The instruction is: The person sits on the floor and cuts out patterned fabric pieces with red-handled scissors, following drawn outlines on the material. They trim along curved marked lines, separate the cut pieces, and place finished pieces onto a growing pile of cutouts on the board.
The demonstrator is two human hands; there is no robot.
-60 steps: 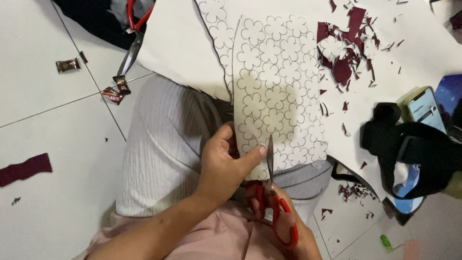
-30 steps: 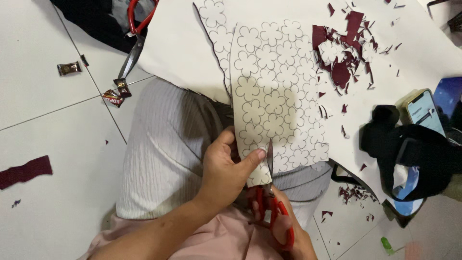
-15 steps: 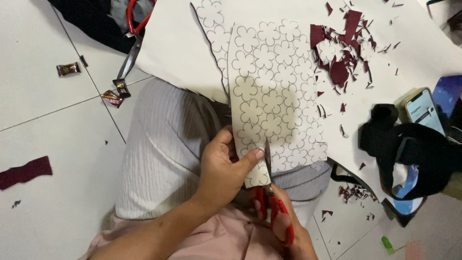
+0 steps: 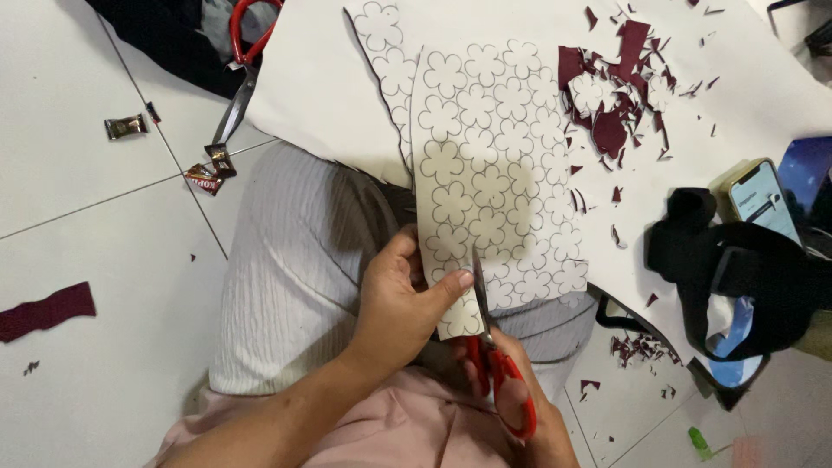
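I see the sheet printed with flower outlines [image 4: 490, 173] standing over the person's lap, its lower edge down between the 2 hands and its upper part lying across the big white paper [image 4: 329, 87] spread on the floor. The left hand [image 4: 399, 303] pinches the sheet's lower left corner, thumb on the front face beside the cut and the other fingers curled behind. The red-handled scissors [image 4: 494, 364] bite into the sheet from below, blades pointing up along a flower outline. The right hand [image 4: 520, 390] is clenched through the scissor loops, partly hidden under the handles.

The lap beneath is covered by a ribbed white garment [image 4: 295, 277] and pink cloth [image 4: 399, 433]. To the right of the sheet, dark red scraps [image 4: 607, 95] are scattered on the white paper. Further right lie a black strap [image 4: 737, 277] and a phone [image 4: 763, 199] with its screen lit. At upper left, a second pair of red-handled scissors [image 4: 243, 69] rests on the tile floor [image 4: 78, 199], near 3 small sweet wrappers [image 4: 126, 126]. A dark red strip [image 4: 48, 310] lies at the far left.
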